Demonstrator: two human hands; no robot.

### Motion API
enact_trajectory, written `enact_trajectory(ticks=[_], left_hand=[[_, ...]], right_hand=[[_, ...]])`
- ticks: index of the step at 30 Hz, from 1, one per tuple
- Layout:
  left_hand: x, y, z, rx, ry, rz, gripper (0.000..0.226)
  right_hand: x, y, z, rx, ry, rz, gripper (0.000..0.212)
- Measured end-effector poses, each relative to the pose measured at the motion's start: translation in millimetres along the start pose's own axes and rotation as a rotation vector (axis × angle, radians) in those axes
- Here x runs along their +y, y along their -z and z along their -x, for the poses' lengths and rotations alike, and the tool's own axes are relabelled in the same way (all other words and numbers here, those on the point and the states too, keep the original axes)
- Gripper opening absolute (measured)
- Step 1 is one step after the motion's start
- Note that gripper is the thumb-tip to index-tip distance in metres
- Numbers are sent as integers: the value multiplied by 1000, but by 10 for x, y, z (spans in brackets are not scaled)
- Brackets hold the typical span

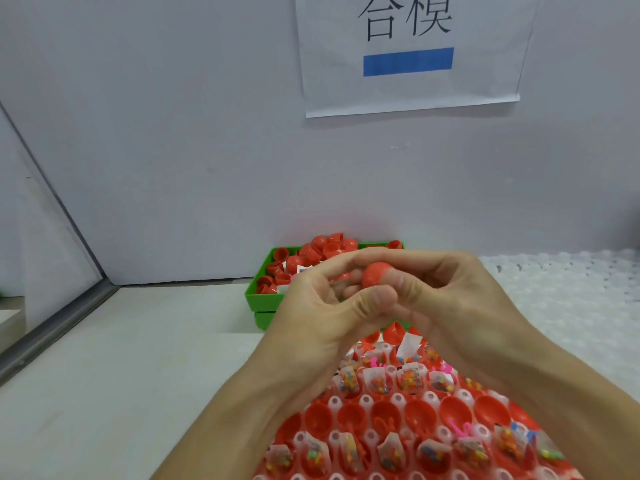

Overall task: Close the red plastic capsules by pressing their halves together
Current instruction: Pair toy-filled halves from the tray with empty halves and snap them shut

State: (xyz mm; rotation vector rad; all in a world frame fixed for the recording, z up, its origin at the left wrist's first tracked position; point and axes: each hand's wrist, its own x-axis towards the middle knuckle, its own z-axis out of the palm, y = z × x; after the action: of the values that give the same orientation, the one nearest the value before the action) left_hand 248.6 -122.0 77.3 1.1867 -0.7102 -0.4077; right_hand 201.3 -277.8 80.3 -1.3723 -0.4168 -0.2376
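Note:
A red capsule (374, 274) is held up between both hands above the table. My left hand (322, 306) curls its fingers and thumb round the capsule's left side. From the other side my right hand (446, 292) grips it, thumb on its front. Most of the capsule is hidden by the fingers. Below the hands lies a white holder tray (398, 398) with rows of open red capsule halves (419, 415); several hold small bags of coloured beads (410, 377).
A green bin (258, 297) heaped with loose red capsule halves (320, 251) stands at the back against the grey wall. A paper sign (408, 53) hangs above it. Empty white trays (571, 289) lie to the right. A metal frame rail (55, 327) runs along the left.

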Motion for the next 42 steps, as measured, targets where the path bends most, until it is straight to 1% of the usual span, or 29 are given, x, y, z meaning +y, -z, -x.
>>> enact_trajectory(ticks=[2,4,9,13,16,19,22,24,26,27,29,32,34,36,40,42], left_hand=[[5,-29,5,-11,-10,45,44],[9,-43,5,0,-42,29,34],[-16,-91,12,121,-64,-47,45],[0,-88,17,144,-89,-86,44],[8,-95,9,127,-78,-90,41],[34,-47,5,72,-56,-11,38],[50,-5,7,39,7,147,44],[38,14,8,31,42,239,45],[31,18,7,24,61,279,44],[29,16,4,28,61,271,44],[18,9,-7,65,45,196,39],[1,11,-34,165,-7,-11,32],[-15,21,-52,201,-45,-117,32],[-24,15,-54,212,-83,-170,31],[-35,17,-36,188,-100,-155,22],[-34,25,-26,175,-101,-218,27]], right_hand=[[-15,8,2,-42,16,-2,31],[-18,6,5,-79,51,30,27],[-5,-4,10,-42,102,59,26],[-11,-20,20,-25,118,67,26],[-30,1,17,-52,92,59,26],[-29,20,-2,-45,63,65,34],[-40,42,9,-101,6,90,49],[-68,63,17,-118,-33,118,45],[-93,62,22,-98,-48,190,42],[-97,49,20,-67,-47,239,43],[-93,27,11,43,-30,327,41],[-85,22,0,178,5,415,34],[-81,35,-6,209,9,443,31],[-81,38,-6,213,5,442,31],[-86,49,-7,232,28,450,31],[-92,57,-6,243,32,458,30]])
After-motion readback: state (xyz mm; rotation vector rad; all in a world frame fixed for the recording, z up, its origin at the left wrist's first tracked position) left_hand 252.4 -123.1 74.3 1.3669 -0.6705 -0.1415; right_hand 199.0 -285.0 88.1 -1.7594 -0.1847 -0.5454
